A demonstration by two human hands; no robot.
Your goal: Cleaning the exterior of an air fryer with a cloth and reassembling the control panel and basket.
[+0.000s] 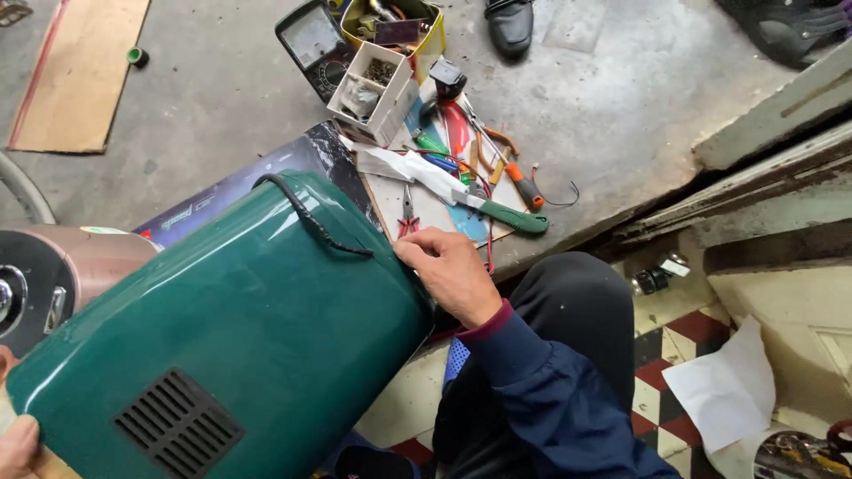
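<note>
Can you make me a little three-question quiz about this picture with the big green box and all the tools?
1. True or false: the right hand rests on the top edge of the big glossy green metal casing.
2. What lies on the floor just above that hand? A) a knife with a green handle B) a yellow hammer C) a paint brush
3. Fill in: the dark slotted vent sits near the casing's ____ end, close to the left hand.

Key
1. True.
2. A.
3. Lower; only part of that hand shows at the picture's corner, against the casing.
</note>
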